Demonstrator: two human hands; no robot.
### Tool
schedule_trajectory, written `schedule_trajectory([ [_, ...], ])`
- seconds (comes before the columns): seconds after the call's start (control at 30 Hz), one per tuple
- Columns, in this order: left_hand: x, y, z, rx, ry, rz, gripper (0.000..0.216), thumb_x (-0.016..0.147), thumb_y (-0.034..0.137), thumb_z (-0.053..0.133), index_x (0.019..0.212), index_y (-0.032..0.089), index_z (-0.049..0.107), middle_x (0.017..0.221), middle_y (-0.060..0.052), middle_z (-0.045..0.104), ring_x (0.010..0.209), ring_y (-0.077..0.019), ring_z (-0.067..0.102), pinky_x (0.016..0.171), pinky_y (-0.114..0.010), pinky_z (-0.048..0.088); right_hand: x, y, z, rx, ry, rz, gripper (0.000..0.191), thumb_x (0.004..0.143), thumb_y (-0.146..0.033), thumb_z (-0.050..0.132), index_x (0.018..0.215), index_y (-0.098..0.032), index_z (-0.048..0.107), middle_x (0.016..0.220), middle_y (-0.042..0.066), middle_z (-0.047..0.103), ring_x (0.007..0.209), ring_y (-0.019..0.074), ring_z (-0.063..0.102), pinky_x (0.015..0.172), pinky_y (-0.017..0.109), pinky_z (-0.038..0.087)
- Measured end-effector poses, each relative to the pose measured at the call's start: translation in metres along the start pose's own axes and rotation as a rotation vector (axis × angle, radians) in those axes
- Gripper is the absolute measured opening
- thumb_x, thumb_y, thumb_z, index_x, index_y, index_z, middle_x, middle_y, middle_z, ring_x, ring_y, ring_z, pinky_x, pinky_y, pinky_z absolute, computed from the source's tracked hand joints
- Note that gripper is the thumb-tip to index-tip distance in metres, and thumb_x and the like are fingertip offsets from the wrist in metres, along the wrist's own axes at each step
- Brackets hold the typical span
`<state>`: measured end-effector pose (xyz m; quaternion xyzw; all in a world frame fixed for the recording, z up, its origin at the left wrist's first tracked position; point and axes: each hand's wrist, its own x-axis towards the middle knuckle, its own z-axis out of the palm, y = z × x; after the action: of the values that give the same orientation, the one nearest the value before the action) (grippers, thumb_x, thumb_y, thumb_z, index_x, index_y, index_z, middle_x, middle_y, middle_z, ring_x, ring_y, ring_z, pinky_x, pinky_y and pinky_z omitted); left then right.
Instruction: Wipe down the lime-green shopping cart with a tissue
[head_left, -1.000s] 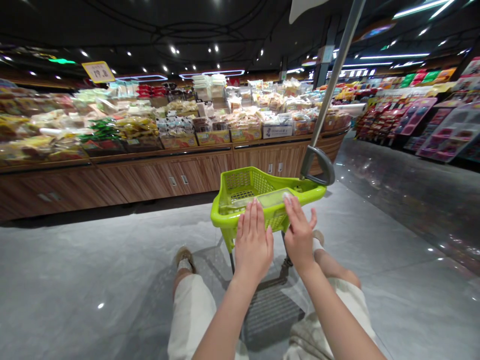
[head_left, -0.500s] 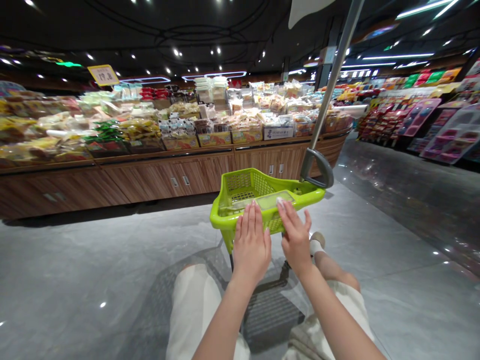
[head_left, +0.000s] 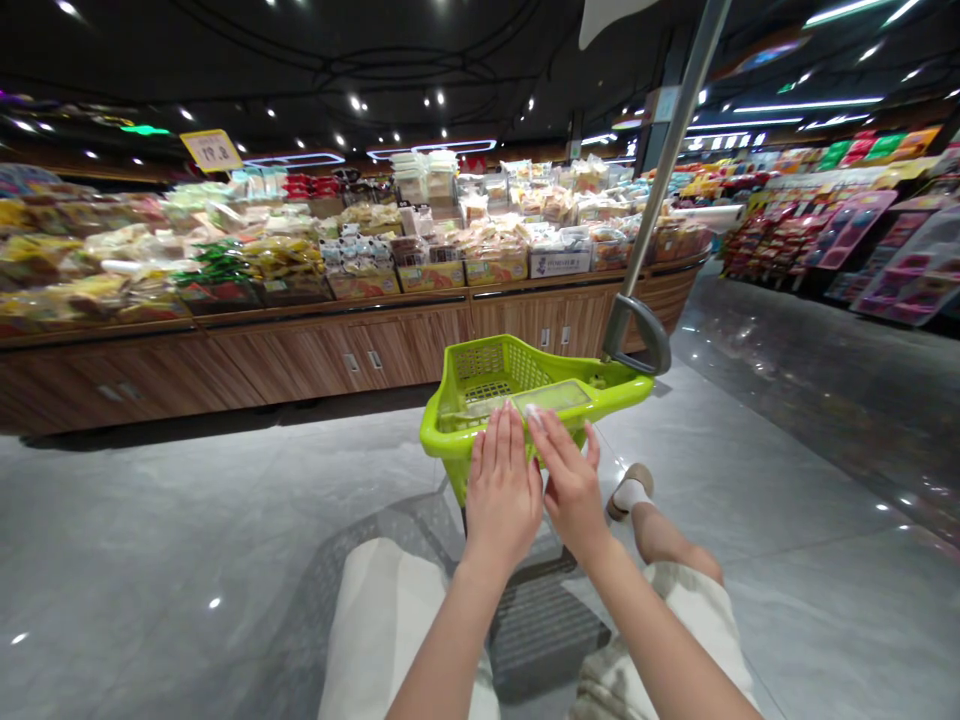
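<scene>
A lime-green shopping basket (head_left: 465,375) on a wheeled trolley stands in front of me on the grey floor. A clear flat pack (head_left: 559,397) lies in its near side. My left hand (head_left: 502,490) is held flat, fingers together and stretched toward the basket's near rim. My right hand (head_left: 568,480) is beside it, also flat with fingers extended, its fingertips at the rim by the clear pack. Neither hand holds anything. A grey trolley handle (head_left: 637,335) on a metal pole (head_left: 675,130) rises at the basket's right.
A long wooden counter (head_left: 337,350) stacked with packaged foods runs across behind the basket. Shelves of colourful goods (head_left: 847,240) line the right aisle. A yellow price sign (head_left: 210,150) hangs at the left. My legs in light shorts are below.
My right hand has moved left, closer to my left hand, along the basket's near rim. My left leg has swung forward, hiding the shoe seen earlier.
</scene>
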<state>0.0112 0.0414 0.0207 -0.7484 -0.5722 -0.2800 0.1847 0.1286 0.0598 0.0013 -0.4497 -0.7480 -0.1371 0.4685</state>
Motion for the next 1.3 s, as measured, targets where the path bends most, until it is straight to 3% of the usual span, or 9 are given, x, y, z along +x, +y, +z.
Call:
schedule_trajectory([
  [0.1,-0.001,-0.001,0.0,-0.009,-0.003,0.005,0.064,0.096,0.022,0.035,0.154,0.009,0.013,0.159,-0.013,0.027,0.149,-0.0221,0.015,0.121,-0.044,0.021,-0.001,-0.001,-0.001,0.012,-0.04,-0.072,0.077,0.082,-0.001,0.037,0.153,-0.027,0.024,0.147,0.009,0.049,0.136,0.0185,0.044,0.119,0.048,0.006],
  [0.27,-0.001,-0.002,-0.005,-0.025,-0.018,-0.003,0.065,0.096,0.024,0.035,0.154,0.008,0.01,0.159,-0.012,0.026,0.149,-0.0205,0.016,0.12,-0.044,0.023,-0.002,0.045,-0.008,-0.09,0.136,0.287,0.079,0.078,0.0,0.032,0.151,-0.033,0.029,0.149,0.007,0.047,0.138,0.0201,0.042,0.116,0.055,0.011],
  [0.33,-0.001,-0.001,-0.005,-0.023,-0.016,-0.008,0.065,0.096,0.024,0.036,0.154,0.008,0.01,0.16,-0.012,0.026,0.149,-0.0206,0.016,0.121,-0.044,0.023,-0.001,0.046,-0.007,-0.101,0.172,0.336,0.078,0.08,-0.001,0.032,0.151,-0.033,0.028,0.149,0.007,0.047,0.139,0.0206,0.04,0.115,0.056,0.014],
  [0.5,-0.003,-0.003,-0.003,-0.007,-0.007,-0.003,0.063,0.096,0.023,0.035,0.153,0.007,0.014,0.16,-0.012,0.025,0.15,-0.0216,0.014,0.121,-0.044,0.021,-0.001,0.001,0.001,-0.017,0.014,0.021,0.077,0.081,-0.003,0.037,0.153,-0.027,0.024,0.149,0.01,0.046,0.139,0.0199,0.041,0.118,0.051,0.009],
  [0.6,-0.003,-0.005,-0.003,0.002,-0.004,0.008,0.062,0.095,0.022,0.035,0.153,0.007,0.016,0.159,-0.013,0.026,0.15,-0.022,0.015,0.121,-0.044,0.022,-0.003,-0.005,0.001,0.008,-0.036,-0.087,0.076,0.081,-0.002,0.037,0.153,-0.027,0.025,0.147,0.01,0.049,0.137,0.0195,0.044,0.119,0.049,0.008],
  [0.77,-0.003,-0.006,-0.005,-0.038,0.002,0.0,0.064,0.097,0.025,0.034,0.154,0.009,0.009,0.159,-0.013,0.027,0.149,-0.0213,0.018,0.12,-0.044,0.024,-0.001,0.032,-0.004,-0.09,0.13,0.262,0.079,0.078,-0.001,0.033,0.15,-0.033,0.031,0.148,0.007,0.048,0.138,0.0203,0.042,0.117,0.055,0.009],
  [0.83,-0.003,-0.006,-0.005,-0.045,0.011,-0.008,0.065,0.097,0.025,0.034,0.154,0.009,0.007,0.159,-0.013,0.027,0.149,-0.0215,0.018,0.119,-0.045,0.025,0.001,0.03,-0.004,-0.095,0.165,0.312,0.078,0.08,-0.002,0.032,0.151,-0.032,0.028,0.148,0.008,0.047,0.139,0.0207,0.041,0.116,0.056,0.011],
  [1.03,-0.003,-0.006,-0.004,-0.027,-0.001,0.005,0.064,0.095,0.021,0.035,0.154,0.01,0.014,0.159,-0.012,0.027,0.149,-0.0225,0.017,0.12,-0.045,0.022,0.0,-0.006,0.001,0.028,-0.056,-0.099,0.075,0.083,-0.002,0.037,0.153,-0.028,0.024,0.147,0.009,0.048,0.137,0.0179,0.044,0.119,0.048,0.007],
  [1.3,-0.004,-0.007,-0.006,-0.019,-0.005,-0.006,0.063,0.096,0.025,0.035,0.153,0.006,0.014,0.16,-0.011,0.026,0.15,-0.0203,0.015,0.121,-0.042,0.022,-0.001,0.04,-0.006,-0.092,0.177,0.347,0.074,0.081,-0.003,0.032,0.15,-0.032,0.032,0.148,0.008,0.047,0.14,0.0208,0.039,0.116,0.056,0.013],
])
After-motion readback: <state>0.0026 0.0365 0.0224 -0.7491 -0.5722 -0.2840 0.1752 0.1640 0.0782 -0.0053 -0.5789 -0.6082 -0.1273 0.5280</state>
